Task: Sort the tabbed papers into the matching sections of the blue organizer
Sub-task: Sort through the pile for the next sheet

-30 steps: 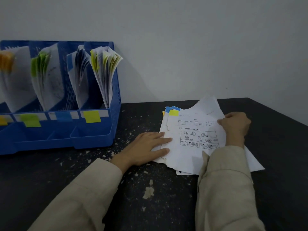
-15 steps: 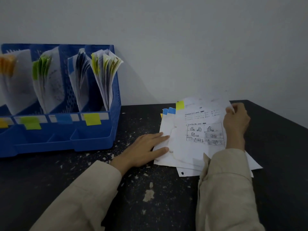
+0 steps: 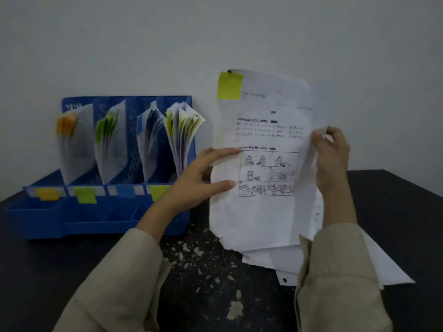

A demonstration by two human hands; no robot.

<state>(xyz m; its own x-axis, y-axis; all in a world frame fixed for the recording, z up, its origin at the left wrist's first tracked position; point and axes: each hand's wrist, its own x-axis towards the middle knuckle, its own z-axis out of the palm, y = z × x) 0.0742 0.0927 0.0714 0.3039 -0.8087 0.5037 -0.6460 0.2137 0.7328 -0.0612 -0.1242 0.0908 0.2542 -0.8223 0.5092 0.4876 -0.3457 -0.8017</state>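
Observation:
A white sheet (image 3: 261,212) with a yellow tab (image 3: 229,85) at its top left corner is held upright above the table. My right hand (image 3: 332,159) pinches its right edge. My left hand (image 3: 203,178) touches its left edge with straight fingers, the thumb hidden behind the paper. The blue organizer (image 3: 72,219) stands at the back left with four sections of papers: orange (image 3: 67,123), green (image 3: 105,128), blue (image 3: 148,130) and yellow (image 3: 182,133). Matching colour labels sit along its front. The remaining paper stack (image 3: 383,267) lies on the table under my right arm.
The table (image 3: 48,271) is black with white chipped flecks (image 3: 199,255) in the middle. A plain white wall (image 3: 215,32) rises right behind it. The table's right edge runs diagonally at the far right.
My right hand lifted the yellow-tabbed sheet off the stack and raised it upright. My left hand left the stack and rose to the sheet's left edge. The view tilted up.

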